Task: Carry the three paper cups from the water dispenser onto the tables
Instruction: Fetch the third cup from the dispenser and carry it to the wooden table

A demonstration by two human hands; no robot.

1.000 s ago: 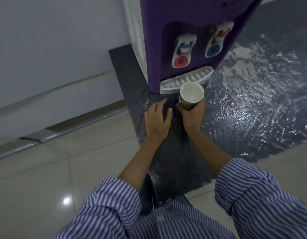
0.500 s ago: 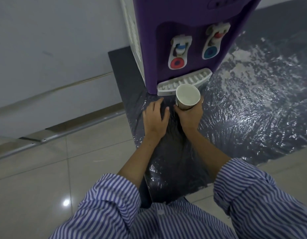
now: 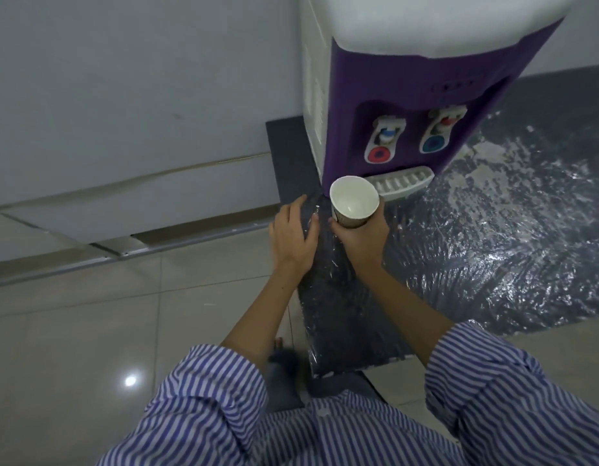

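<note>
My right hand (image 3: 360, 242) grips an upright paper cup (image 3: 353, 201) by its lower part; the cup is white inside and looks empty. It is held in front of the purple water dispenser (image 3: 392, 82), just left of the white drip tray (image 3: 404, 181). My left hand (image 3: 293, 238) hovers beside the cup with fingers spread, holding nothing. Only this one cup is in view.
The dispenser has a red tap (image 3: 380, 142) and a blue tap (image 3: 436, 134). It stands on a dark mat covered in shiny plastic film (image 3: 493, 237). A white wall (image 3: 123, 95) is to the left, beige floor tiles (image 3: 89, 331) below.
The view has tilted up, showing the dispenser's white top. The cup and both hands sit lower against the dispenser, now left of the drip tray; the grip is unchanged.
</note>
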